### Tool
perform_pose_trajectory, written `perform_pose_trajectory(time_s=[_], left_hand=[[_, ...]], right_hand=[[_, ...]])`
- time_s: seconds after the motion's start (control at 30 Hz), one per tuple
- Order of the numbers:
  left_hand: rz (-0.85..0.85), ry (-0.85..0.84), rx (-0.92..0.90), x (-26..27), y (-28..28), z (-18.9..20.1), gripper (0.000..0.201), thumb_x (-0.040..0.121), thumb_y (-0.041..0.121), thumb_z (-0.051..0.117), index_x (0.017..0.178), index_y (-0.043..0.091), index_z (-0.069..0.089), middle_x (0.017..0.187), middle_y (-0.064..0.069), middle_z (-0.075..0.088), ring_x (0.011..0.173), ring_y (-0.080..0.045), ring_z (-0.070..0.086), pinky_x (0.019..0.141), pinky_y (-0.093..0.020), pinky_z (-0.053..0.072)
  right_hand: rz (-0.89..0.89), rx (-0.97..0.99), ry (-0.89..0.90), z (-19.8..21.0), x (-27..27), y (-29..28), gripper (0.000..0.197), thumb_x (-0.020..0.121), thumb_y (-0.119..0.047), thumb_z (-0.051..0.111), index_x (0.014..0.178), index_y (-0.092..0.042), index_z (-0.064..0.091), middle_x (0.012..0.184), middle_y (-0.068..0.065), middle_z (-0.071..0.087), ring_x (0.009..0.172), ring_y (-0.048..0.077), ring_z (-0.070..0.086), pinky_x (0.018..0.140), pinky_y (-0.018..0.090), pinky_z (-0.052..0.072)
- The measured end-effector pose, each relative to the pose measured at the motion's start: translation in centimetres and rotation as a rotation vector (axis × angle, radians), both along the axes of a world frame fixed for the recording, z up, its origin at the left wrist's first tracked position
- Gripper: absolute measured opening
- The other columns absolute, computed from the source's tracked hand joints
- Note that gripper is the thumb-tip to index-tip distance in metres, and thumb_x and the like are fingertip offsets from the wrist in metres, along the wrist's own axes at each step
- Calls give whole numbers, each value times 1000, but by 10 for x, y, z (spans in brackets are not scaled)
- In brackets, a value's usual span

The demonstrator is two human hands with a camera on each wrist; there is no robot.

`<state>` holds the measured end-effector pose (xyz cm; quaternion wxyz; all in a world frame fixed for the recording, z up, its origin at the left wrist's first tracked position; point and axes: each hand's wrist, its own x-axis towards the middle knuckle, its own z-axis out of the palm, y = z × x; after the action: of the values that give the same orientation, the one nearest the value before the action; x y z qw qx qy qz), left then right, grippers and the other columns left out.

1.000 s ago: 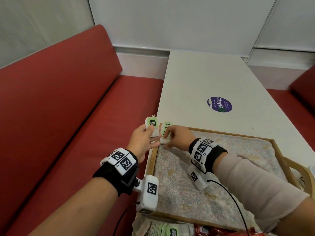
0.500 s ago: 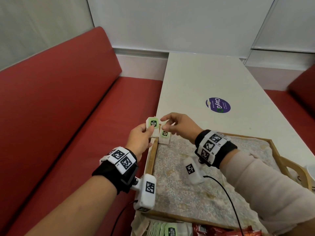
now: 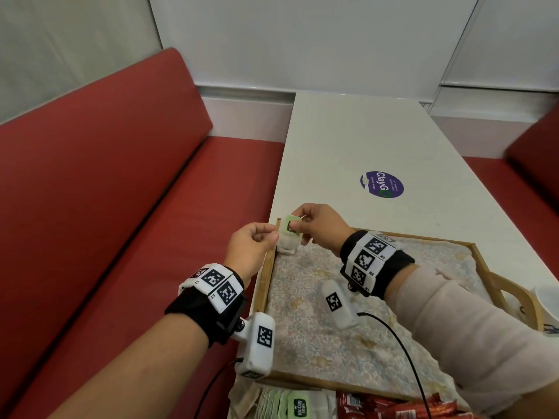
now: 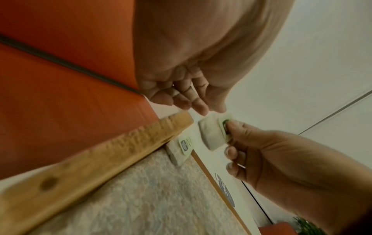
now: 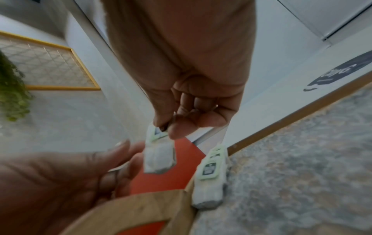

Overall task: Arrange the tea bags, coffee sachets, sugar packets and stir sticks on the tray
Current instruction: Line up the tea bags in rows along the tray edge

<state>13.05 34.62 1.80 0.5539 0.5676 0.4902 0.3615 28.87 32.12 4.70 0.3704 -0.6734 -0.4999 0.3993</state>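
A white tea bag (image 3: 287,235) with a green tag hangs over the far left corner of the wooden tray (image 3: 266,282). My right hand (image 3: 295,226) pinches it by the tag (image 5: 158,132), and the bag (image 5: 159,157) dangles below. My left hand (image 3: 273,234) is just left of it, fingers loosely curled, fingertips (image 4: 201,109) next to the bag's (image 4: 211,136) top edge and not gripping it. A few tea bags (image 3: 286,251) lie stacked in the tray's (image 5: 281,174) far left corner, seen closer as a stack (image 5: 209,179). No sugar packets or stir sticks can be made out.
The tray has a patterned cloth liner (image 3: 348,328). Loose tea bags (image 3: 290,406) and red sachets (image 3: 378,409) lie at the near table edge. A white cup (image 3: 547,300) sits at the right. A purple sticker (image 3: 381,184) marks the white table. A red bench (image 3: 121,237) runs along the left.
My right hand left the tea bags it set in the tray corner, rose, and took the tea bag that my left hand was holding. My left hand has let go.
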Motion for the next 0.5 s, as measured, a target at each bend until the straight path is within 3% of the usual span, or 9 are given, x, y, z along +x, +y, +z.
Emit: perform_pose_trajectory(time_s=[0.1,0.17,0.3,0.5], left_hand=[[-29,67,2,-4,2,-4,25,83,-4,66,89,20,62,86,4,61,84,-10,57,84,-26,50],[-48,99,-3,-5,2,-6,28,81,-7,66,92,18,62,89,4,60,89,-11,56,88,-31,49],[-61,109,-5,-5,3,-7,30,80,-9,65,96,16,62,90,5,59,91,-11,55,89,-31,49],[-75,111,3,-6,4,-9,29,80,-7,67,97,16,62,90,6,58,83,-4,52,85,-26,48]], right_hand=[[-11,-63,-82,-14,5,3,9,87,-11,66,85,-14,57,66,1,60,46,10,55,38,10,33],[1,-117,-96,-22,5,5,9,87,-12,66,89,-14,57,71,1,62,46,10,55,40,13,35],[64,-195,-134,-32,0,9,11,87,-12,67,90,-15,57,82,8,67,44,9,54,43,16,37],[22,-192,-247,-36,-4,24,13,85,-14,69,86,-16,56,75,1,60,51,9,53,48,18,42]])
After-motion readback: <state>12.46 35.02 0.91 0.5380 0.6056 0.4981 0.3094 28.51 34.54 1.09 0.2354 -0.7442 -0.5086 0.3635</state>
